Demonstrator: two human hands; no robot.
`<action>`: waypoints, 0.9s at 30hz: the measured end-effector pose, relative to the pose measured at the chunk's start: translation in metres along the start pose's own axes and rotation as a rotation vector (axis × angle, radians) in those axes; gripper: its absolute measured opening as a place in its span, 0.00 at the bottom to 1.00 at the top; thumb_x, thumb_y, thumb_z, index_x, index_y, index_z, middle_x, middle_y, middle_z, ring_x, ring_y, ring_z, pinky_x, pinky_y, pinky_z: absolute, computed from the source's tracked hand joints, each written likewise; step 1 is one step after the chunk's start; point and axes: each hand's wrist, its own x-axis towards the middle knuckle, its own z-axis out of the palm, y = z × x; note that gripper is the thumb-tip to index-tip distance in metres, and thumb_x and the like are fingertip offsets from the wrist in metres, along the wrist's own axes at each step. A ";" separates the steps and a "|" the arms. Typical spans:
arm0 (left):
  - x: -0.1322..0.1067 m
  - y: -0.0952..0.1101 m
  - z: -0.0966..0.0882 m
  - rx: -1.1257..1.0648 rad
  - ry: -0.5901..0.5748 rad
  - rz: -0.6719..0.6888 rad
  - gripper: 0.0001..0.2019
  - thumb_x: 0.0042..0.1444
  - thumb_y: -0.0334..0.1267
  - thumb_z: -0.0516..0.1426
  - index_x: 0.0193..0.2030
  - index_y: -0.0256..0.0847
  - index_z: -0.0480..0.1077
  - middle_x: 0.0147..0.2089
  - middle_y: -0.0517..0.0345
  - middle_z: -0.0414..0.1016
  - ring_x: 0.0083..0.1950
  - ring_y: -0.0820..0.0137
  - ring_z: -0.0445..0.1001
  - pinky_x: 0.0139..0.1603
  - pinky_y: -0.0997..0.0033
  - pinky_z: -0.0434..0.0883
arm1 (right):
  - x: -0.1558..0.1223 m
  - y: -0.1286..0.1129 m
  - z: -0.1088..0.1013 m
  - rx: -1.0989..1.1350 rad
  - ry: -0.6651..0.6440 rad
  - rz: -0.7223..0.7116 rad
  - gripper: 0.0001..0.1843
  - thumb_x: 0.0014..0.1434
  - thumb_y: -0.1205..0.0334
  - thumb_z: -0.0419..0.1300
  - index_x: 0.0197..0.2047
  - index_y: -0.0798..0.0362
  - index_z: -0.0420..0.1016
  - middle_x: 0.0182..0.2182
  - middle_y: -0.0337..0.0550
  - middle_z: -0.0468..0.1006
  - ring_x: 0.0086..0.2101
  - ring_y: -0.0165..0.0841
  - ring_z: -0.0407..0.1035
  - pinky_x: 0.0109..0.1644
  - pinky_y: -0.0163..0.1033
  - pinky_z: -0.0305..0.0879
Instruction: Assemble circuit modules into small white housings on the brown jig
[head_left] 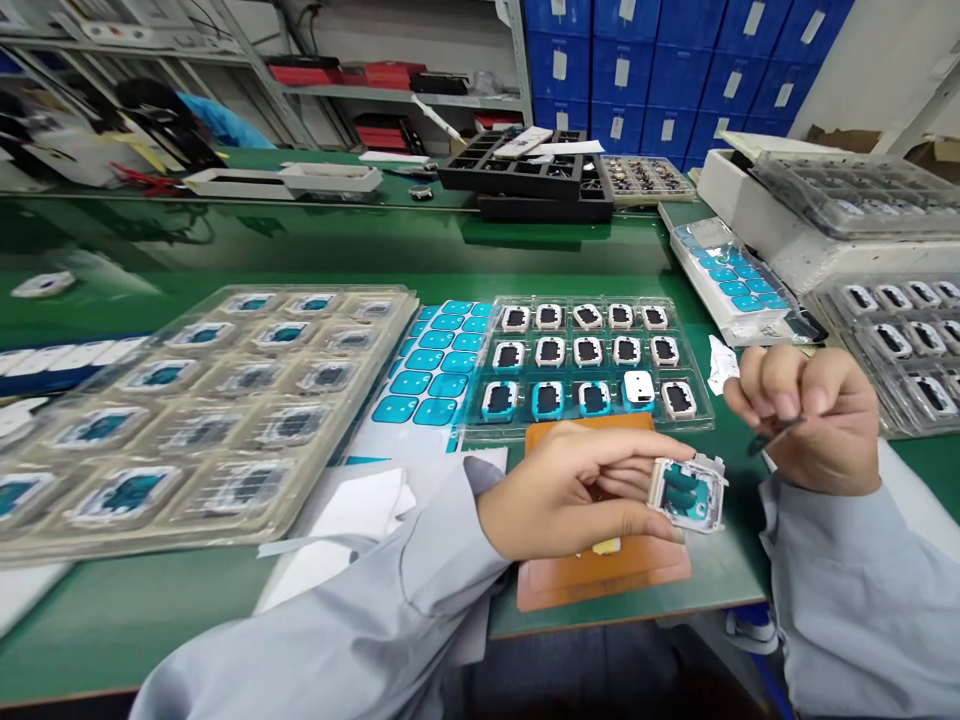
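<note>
My left hand (581, 490) holds a small white rounded-square housing (688, 493) by its left edge, between thumb and fingers. A teal film shows inside the housing. To the right, my right hand (817, 415) is raised and closed, pinching a thin dark piece (772, 437) whose kind I cannot make out; it is apart from the housing. Under my left hand lies an orange mat (607, 580). Just beyond it, a clear tray (701, 385) carries rows of similar white housings with dark centres. One white cover (639, 387) sits face up in its front row.
On the left, a large clear blister tray (289, 505) holds more housings. Sheets of blue stickers (427, 370) lie between the trays. White paper (360, 510) is near my left sleeve. Black trays (525, 175) stand at the back, and more loaded trays (892, 330) stand at right.
</note>
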 end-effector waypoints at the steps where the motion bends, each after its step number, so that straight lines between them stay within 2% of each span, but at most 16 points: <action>1: 0.001 0.001 0.000 0.012 0.019 -0.008 0.22 0.50 0.37 0.67 0.52 0.34 0.74 0.32 0.55 0.80 0.32 0.72 0.78 0.33 0.78 0.75 | 0.001 -0.002 -0.002 -0.025 0.055 0.048 0.07 0.58 0.63 0.66 0.32 0.47 0.70 0.26 0.35 0.66 0.26 0.28 0.60 0.26 0.34 0.59; 3: 0.002 0.004 0.000 0.001 0.064 -0.039 0.22 0.46 0.33 0.69 0.49 0.34 0.75 0.34 0.55 0.81 0.33 0.72 0.79 0.35 0.78 0.77 | 0.003 -0.006 -0.009 -0.173 0.075 0.250 0.08 0.56 0.62 0.68 0.32 0.50 0.71 0.29 0.35 0.69 0.25 0.26 0.62 0.24 0.31 0.59; 4: 0.003 0.005 0.000 -0.038 0.083 -0.064 0.22 0.44 0.31 0.70 0.48 0.34 0.76 0.35 0.54 0.81 0.34 0.72 0.80 0.36 0.79 0.77 | 0.004 -0.007 -0.013 -0.273 0.016 0.402 0.09 0.55 0.60 0.68 0.32 0.51 0.72 0.28 0.36 0.71 0.25 0.26 0.64 0.24 0.31 0.60; 5: 0.003 0.006 0.000 -0.100 0.097 -0.094 0.22 0.42 0.29 0.70 0.46 0.34 0.76 0.36 0.54 0.82 0.36 0.71 0.80 0.37 0.79 0.78 | 0.004 -0.008 -0.017 -0.363 -0.091 0.566 0.10 0.55 0.58 0.68 0.31 0.53 0.72 0.27 0.37 0.71 0.24 0.26 0.65 0.24 0.31 0.61; 7: 0.004 0.007 0.001 -0.251 0.113 -0.169 0.23 0.38 0.25 0.70 0.45 0.34 0.75 0.37 0.53 0.82 0.38 0.69 0.82 0.37 0.78 0.79 | 0.003 -0.007 -0.023 -0.472 -0.395 0.848 0.13 0.54 0.55 0.67 0.30 0.55 0.71 0.22 0.36 0.71 0.22 0.28 0.67 0.24 0.31 0.62; 9: 0.004 0.009 0.002 -0.361 0.138 -0.247 0.24 0.35 0.24 0.71 0.43 0.33 0.75 0.37 0.53 0.83 0.37 0.68 0.82 0.37 0.77 0.80 | 0.001 -0.003 -0.026 -0.543 -0.650 0.967 0.10 0.55 0.58 0.64 0.29 0.54 0.69 0.19 0.34 0.70 0.21 0.28 0.67 0.24 0.31 0.62; 11: 0.005 0.011 0.002 -0.426 0.164 -0.304 0.25 0.33 0.23 0.71 0.42 0.33 0.74 0.35 0.54 0.83 0.36 0.69 0.82 0.36 0.78 0.80 | 0.000 0.002 -0.025 -0.629 -0.764 0.965 0.07 0.54 0.65 0.62 0.27 0.54 0.67 0.20 0.33 0.69 0.21 0.28 0.68 0.25 0.31 0.61; 13: 0.006 0.013 0.002 -0.478 0.173 -0.327 0.24 0.34 0.21 0.70 0.41 0.33 0.74 0.34 0.55 0.82 0.35 0.70 0.82 0.36 0.79 0.80 | -0.003 0.007 -0.022 -0.699 -0.792 0.917 0.06 0.54 0.71 0.59 0.27 0.55 0.68 0.23 0.34 0.69 0.23 0.27 0.68 0.27 0.31 0.60; 16: 0.008 0.014 0.003 -0.521 0.181 -0.336 0.23 0.35 0.21 0.69 0.41 0.33 0.73 0.33 0.56 0.82 0.33 0.71 0.82 0.34 0.80 0.80 | -0.006 0.011 -0.020 -0.781 -0.796 0.802 0.05 0.53 0.73 0.61 0.29 0.55 0.71 0.31 0.38 0.70 0.31 0.29 0.68 0.33 0.32 0.61; 18: 0.009 0.014 0.003 -0.500 0.209 -0.331 0.23 0.35 0.21 0.69 0.41 0.33 0.73 0.33 0.57 0.82 0.34 0.71 0.82 0.34 0.79 0.80 | -0.007 0.009 -0.020 -0.849 -0.797 0.661 0.04 0.53 0.71 0.64 0.30 0.55 0.72 0.35 0.39 0.69 0.34 0.30 0.67 0.36 0.33 0.61; 20: 0.009 0.014 0.004 -0.461 0.254 -0.300 0.23 0.35 0.22 0.70 0.41 0.34 0.73 0.32 0.58 0.80 0.32 0.72 0.81 0.33 0.79 0.79 | -0.006 0.003 -0.019 -0.848 -0.781 0.483 0.04 0.56 0.68 0.64 0.31 0.54 0.72 0.34 0.39 0.69 0.33 0.29 0.66 0.34 0.33 0.61; 22: 0.009 0.013 0.005 -0.430 0.294 -0.263 0.22 0.35 0.22 0.70 0.40 0.34 0.74 0.30 0.61 0.78 0.29 0.74 0.79 0.31 0.80 0.78 | -0.005 -0.004 -0.015 -0.768 -0.650 0.239 0.04 0.59 0.68 0.63 0.33 0.52 0.72 0.30 0.37 0.69 0.30 0.29 0.65 0.32 0.34 0.60; 25: 0.008 0.010 0.005 -0.421 0.304 -0.255 0.21 0.35 0.23 0.70 0.39 0.34 0.73 0.25 0.65 0.75 0.26 0.78 0.76 0.30 0.82 0.77 | -0.004 -0.011 -0.006 -0.659 -0.265 -0.207 0.08 0.56 0.68 0.67 0.37 0.49 0.73 0.30 0.38 0.66 0.28 0.30 0.63 0.30 0.37 0.62; 27: 0.007 0.009 0.005 -0.420 0.290 -0.267 0.22 0.35 0.24 0.71 0.40 0.35 0.73 0.25 0.65 0.74 0.25 0.78 0.75 0.30 0.81 0.77 | -0.005 -0.010 0.001 -0.677 -0.166 -0.365 0.11 0.54 0.66 0.70 0.40 0.47 0.75 0.34 0.41 0.64 0.31 0.32 0.64 0.32 0.40 0.65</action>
